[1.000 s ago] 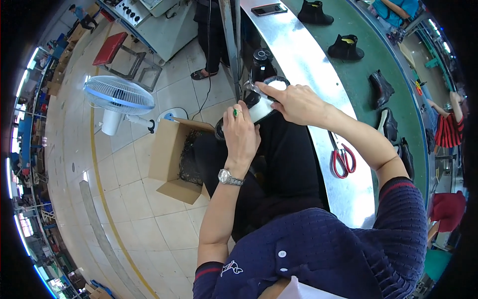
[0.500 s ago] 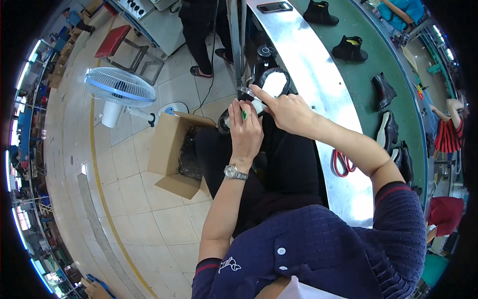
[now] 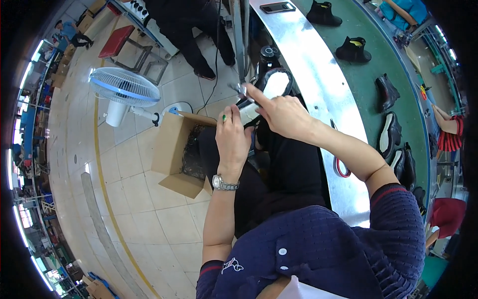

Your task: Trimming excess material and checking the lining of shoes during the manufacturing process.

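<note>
A black shoe [image 3: 278, 84] lies bottom up over my knees, its white underside showing between my hands. My left hand [image 3: 232, 142], with a green-stoned ring, is closed on the shoe's near left side. From the right my right hand [image 3: 290, 115] reaches over the shoe, closed around a shiny metal hand tool [image 3: 238, 90], forefinger stretched along it. The tool's head sits just past my left fingertips at the shoe's edge. Its handle is hidden in the hand, so its exact kind is unclear.
A metal bench top [image 3: 323, 79] runs along my right, with red-handled scissors [image 3: 342, 168] and a phone [image 3: 277, 7]. Beyond it, several black shoes [image 3: 387, 134] sit on a green conveyor [image 3: 363, 84]. An open carton [image 3: 169, 144] and a fan [image 3: 124, 89] stand left. A person [image 3: 191, 35] stands ahead.
My left hand has shifted left along the shoe, and more of its white underside shows. The tool's head has swung slightly left. The person ahead has stepped left.
</note>
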{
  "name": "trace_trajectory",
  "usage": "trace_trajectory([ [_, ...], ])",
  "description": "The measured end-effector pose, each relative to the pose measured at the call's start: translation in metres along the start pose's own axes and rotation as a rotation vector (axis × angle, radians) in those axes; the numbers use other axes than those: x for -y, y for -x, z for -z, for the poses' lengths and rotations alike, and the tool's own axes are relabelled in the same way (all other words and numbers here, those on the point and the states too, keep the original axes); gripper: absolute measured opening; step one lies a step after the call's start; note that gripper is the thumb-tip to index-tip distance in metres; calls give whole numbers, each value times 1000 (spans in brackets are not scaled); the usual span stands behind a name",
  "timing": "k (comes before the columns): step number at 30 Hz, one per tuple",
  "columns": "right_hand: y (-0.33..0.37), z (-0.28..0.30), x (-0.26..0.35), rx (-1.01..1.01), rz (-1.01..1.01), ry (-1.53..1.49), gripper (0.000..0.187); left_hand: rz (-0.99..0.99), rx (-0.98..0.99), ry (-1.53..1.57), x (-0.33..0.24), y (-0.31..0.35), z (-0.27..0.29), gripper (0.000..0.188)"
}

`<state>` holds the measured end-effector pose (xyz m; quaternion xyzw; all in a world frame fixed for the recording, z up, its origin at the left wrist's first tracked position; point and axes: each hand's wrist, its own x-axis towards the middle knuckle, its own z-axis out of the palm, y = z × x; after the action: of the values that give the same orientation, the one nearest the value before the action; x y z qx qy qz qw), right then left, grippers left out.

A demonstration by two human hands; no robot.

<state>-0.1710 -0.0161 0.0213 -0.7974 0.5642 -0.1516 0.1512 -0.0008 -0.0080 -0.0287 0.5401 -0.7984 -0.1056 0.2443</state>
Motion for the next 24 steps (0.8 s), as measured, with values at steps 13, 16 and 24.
trace_trajectory([
  [13, -7, 14, -3, 184, -5, 102, 54, -57, -21, 170, 7, 2, 7, 66],
  [16, -14, 26, -21, -37, 41, 120, 49, -208, -19, 98, 19, 5, 11, 67],
  [24, 31, 51, 11, 598, -392, -473, 51, 434, 105, 787, -5, 75, 33, 80],
])
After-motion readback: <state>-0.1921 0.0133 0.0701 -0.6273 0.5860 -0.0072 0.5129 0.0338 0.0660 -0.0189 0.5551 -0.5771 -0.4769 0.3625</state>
